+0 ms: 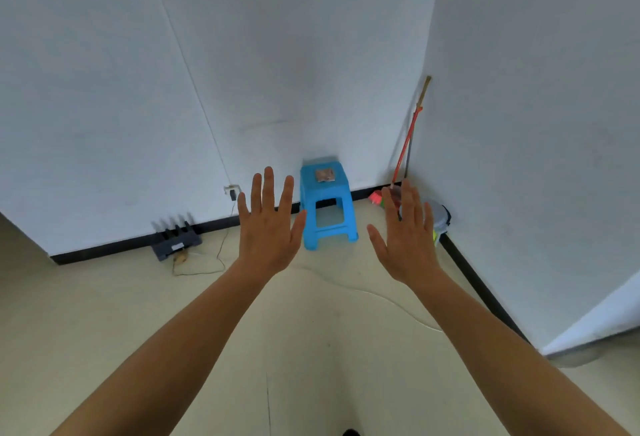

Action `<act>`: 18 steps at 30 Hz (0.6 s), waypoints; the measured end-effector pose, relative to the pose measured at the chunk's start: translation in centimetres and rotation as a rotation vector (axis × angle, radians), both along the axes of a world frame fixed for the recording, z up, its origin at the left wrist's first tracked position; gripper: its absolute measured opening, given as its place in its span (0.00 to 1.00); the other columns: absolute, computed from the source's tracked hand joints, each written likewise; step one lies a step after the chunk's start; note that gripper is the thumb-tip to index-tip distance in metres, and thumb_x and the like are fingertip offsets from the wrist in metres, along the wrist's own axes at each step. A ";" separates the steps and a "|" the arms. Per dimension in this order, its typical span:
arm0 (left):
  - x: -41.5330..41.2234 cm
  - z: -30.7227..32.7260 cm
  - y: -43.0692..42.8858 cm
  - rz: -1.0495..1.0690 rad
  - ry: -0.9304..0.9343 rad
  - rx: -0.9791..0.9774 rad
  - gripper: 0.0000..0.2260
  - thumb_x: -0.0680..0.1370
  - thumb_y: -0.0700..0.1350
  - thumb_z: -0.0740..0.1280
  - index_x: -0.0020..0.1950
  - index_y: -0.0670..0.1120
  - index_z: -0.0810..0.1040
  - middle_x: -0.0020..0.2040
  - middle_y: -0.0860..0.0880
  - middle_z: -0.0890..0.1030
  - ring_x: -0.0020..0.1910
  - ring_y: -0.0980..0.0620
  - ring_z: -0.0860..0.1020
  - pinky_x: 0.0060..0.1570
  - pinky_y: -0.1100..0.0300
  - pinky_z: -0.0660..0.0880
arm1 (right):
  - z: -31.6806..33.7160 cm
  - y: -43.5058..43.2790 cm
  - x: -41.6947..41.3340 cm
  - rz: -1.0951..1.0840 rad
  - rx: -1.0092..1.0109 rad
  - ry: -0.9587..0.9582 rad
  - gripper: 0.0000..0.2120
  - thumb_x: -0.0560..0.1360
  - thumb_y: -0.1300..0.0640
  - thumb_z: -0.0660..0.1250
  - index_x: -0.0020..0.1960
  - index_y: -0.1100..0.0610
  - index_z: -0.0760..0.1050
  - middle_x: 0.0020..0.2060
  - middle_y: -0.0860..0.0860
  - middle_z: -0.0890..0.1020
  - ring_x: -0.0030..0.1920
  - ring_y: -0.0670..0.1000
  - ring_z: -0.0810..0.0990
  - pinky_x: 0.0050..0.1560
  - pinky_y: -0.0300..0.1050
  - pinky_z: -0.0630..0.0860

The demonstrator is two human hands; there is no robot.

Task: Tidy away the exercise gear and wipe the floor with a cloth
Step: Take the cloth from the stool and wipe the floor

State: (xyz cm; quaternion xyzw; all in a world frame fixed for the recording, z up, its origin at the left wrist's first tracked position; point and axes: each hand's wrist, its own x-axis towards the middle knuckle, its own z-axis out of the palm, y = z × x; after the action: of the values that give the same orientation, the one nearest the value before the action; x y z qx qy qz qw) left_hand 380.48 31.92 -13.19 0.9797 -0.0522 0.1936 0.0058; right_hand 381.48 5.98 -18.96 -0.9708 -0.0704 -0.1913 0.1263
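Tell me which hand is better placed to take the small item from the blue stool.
Probably left: the open left hand appears beside the blue stool holding the small item; the right hand, also open, appears nearer the broom.

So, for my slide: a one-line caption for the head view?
Left hand and right hand held open and empty before a blue stool by a white wall.

No legible text, white label (177, 246) on dark box (165, 252) — blurred

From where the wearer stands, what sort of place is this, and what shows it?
Probably a sparse indoor room corner: a blue plastic stool by the wall, a broom leaning in the corner.
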 end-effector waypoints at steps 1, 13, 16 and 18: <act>3.3 -0.1 0.4 0.006 0.020 0.013 0.31 0.81 0.63 0.35 0.81 0.49 0.45 0.81 0.42 0.42 0.79 0.40 0.44 0.74 0.36 0.54 | 0.0 0.2 3.3 0.005 -0.001 0.015 0.35 0.82 0.40 0.52 0.82 0.55 0.48 0.81 0.61 0.45 0.80 0.63 0.47 0.78 0.66 0.51; 35.6 -2.9 7.1 0.070 0.101 0.018 0.31 0.81 0.61 0.43 0.81 0.48 0.52 0.81 0.40 0.47 0.79 0.39 0.49 0.74 0.36 0.55 | -0.8 6.3 38.4 0.084 -0.134 0.160 0.38 0.82 0.36 0.52 0.82 0.50 0.37 0.79 0.57 0.31 0.79 0.61 0.34 0.77 0.64 0.39; 44.3 -5.3 8.3 0.073 0.199 0.001 0.31 0.81 0.62 0.42 0.81 0.49 0.50 0.81 0.41 0.45 0.79 0.39 0.47 0.74 0.37 0.54 | -2.9 7.4 46.6 0.062 -0.151 0.227 0.38 0.82 0.36 0.51 0.82 0.50 0.35 0.78 0.57 0.30 0.79 0.60 0.32 0.75 0.60 0.34; 50.2 -6.8 8.9 0.069 0.260 0.010 0.31 0.81 0.63 0.38 0.81 0.50 0.46 0.81 0.42 0.41 0.79 0.40 0.43 0.75 0.38 0.50 | -4.2 7.7 51.8 0.053 -0.145 0.282 0.38 0.82 0.36 0.49 0.81 0.51 0.34 0.78 0.57 0.28 0.78 0.60 0.30 0.75 0.58 0.33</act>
State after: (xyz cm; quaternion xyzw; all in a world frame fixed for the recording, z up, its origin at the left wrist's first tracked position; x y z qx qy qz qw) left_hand 430.67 40.78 -19.99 0.9977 -0.0184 0.0646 0.0009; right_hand 433.28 13.68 -23.19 -0.9924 -0.0912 -0.0443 0.0695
